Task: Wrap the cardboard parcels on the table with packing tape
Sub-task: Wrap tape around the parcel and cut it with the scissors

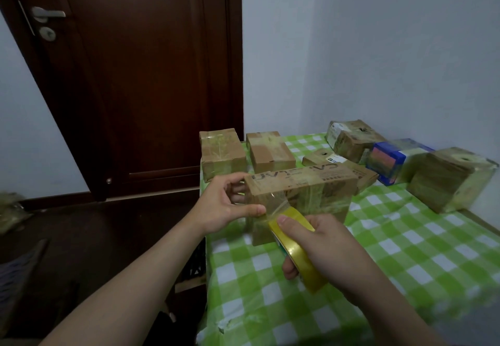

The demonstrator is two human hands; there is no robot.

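Tape goes onto 1 parcel, with both hands busy.

The parcel stands near the front-left corner of the table, its long axis running left to right across the person. The left hand curls round its left end, thumb pressed on the clear strip of tape stuck to the near face. The right hand grips the yellow tape roll, thumb on its rim, just in front of and below that face, so the strip runs from the parcel down toward the person. The next pull probably goes crosswise to the long axis, right hand leading while the left steadies. Other parcels sit behind.
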